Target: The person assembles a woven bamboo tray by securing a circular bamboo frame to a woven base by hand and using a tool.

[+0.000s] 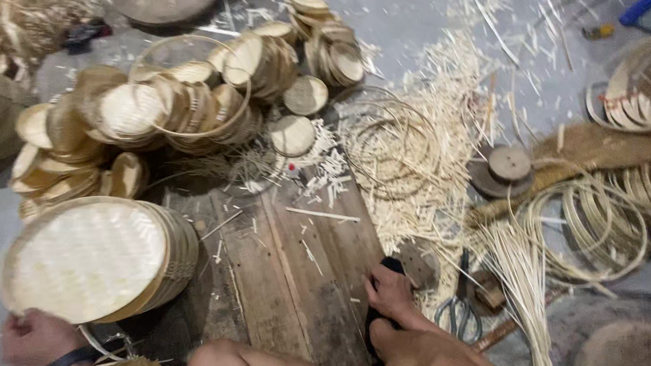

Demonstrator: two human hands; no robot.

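My left hand (38,336), with a dark band on its wrist, grips the lower rim of a large round woven bamboo tray (84,259). That tray is the top of a tilted stack at the lower left. My right hand (389,291) lies at the right edge of a worn wooden board (293,274), its fingers curled on a dark object (391,266) that is partly hidden. My bare knee (227,365) shows at the bottom centre.
Piles of smaller woven trays (187,101) fill the upper left. Thin bamboo hoops (390,139) and pale shavings (441,125) lie to the right. Coiled strips (602,220), loose splints (520,277), scissors (458,313) and round wooden discs (509,166) lie further right.
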